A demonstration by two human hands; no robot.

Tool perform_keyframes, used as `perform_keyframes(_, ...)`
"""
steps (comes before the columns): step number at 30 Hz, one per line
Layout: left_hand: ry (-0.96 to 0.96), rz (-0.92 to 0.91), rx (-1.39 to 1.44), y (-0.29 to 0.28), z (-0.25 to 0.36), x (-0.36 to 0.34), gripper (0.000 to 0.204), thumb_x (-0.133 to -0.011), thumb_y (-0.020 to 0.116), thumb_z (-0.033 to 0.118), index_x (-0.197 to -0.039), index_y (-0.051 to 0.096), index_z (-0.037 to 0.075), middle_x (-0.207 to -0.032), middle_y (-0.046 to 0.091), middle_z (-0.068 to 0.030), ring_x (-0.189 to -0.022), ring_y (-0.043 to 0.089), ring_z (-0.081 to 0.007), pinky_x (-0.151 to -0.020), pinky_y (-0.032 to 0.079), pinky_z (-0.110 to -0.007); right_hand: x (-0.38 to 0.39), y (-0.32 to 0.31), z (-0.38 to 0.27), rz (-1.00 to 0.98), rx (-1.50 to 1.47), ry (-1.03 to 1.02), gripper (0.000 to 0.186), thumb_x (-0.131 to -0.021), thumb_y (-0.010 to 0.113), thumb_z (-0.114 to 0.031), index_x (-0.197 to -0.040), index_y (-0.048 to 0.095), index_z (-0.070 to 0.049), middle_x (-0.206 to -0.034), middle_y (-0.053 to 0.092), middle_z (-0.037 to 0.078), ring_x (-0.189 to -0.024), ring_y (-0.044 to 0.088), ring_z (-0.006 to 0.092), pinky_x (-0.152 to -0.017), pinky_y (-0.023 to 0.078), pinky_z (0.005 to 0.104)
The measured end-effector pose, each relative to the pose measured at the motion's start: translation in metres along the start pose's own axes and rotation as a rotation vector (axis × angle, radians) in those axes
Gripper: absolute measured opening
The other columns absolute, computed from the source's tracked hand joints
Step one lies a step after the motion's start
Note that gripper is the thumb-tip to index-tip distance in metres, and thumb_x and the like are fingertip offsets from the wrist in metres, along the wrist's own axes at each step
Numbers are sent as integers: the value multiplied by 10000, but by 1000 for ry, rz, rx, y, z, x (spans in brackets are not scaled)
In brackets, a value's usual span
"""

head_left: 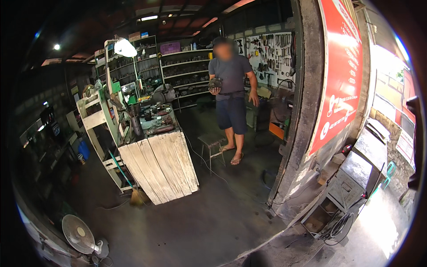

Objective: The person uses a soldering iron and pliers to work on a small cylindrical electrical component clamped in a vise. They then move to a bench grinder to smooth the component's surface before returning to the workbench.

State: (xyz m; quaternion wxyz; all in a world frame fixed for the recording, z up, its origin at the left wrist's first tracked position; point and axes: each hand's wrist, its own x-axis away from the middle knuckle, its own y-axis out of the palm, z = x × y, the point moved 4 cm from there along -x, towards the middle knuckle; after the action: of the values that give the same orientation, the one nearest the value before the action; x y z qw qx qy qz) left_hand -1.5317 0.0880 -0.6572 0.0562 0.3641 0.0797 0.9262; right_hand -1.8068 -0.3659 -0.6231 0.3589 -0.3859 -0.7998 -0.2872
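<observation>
Neither of my hands shows in the head view. Ahead of me, inside a workshop, another person (231,71) in a grey shirt and dark shorts stands on the floor. That person holds a dark, rounded machine part (215,83) at waist height in one hand; its exact kind is too small to tell. The person's other arm hangs down. To the left of them is a wooden-sided workbench (158,167), its top crowded with tools and metal parts. A bench vise (163,94) seems to sit at its far end.
A small stool (211,144) stands between bench and person. A white rack (95,120), a broom (138,196) and a fan (78,233) are at left. Shelves (187,73) and a tool board (267,55) line the back. A post (291,107), red sign (340,66) and metal cabinet (349,189) stand right.
</observation>
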Motion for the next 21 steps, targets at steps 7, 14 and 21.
perform_keyframes(7, 254, 312, -16, -29, 64, -83, 228, -991, 634, 310, -947, 714, 102, -784, 680, -31, -640, 634, -153, -526, 495, -305, -83, 114, -71, -8, -5, 32, 451, -920, 693, -547, -1065, 619, -126, -831, 600, 19, -758, 685, 205, -530, 547, 293)
perform_keyframes(14, 467, 350, -358, 2, 289, -188, 154, -987, 643, 236, -980, 745, 121, -797, 689, 6, -666, 625, -108, -542, 485, -278, -129, 242, -203, -36, 15, 117, 459, -914, 710, -542, -1077, 618, -123, -831, 597, 14, -745, 680, 197, -522, 541, 284)
perform_keyframes(21, 318, 51, -407, 45, 408, -223, 294, -999, 598, 218, -1255, 698, 114, -933, 734, -22, -689, 664, -143, -530, 512, -315, -114, 345, -310, -137, -18, 37, 493, -895, 755, -519, -1111, 615, -99, -858, 608, 16, -691, 654, 161, -486, 512, 267)
